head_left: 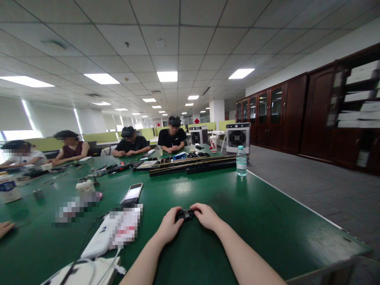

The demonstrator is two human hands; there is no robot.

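Note:
A small black plastic part (185,214) lies between my hands on the green table (252,221); a lighter patch shows in its middle. My left hand (171,225) grips its left end, with the thumb on the near side and the fingers over the far edge. At its right end, my right hand (206,215) holds it with curled fingers and thumb. What exactly the part is, I cannot make out.
Left of my arms lie a white power bank (99,239), a phone (133,192) and cables. A water bottle (241,161) stands near the right edge. Long black rails (192,164) and tools lie farther back. Several people sit around the table; another person's hand (6,228) shows at left.

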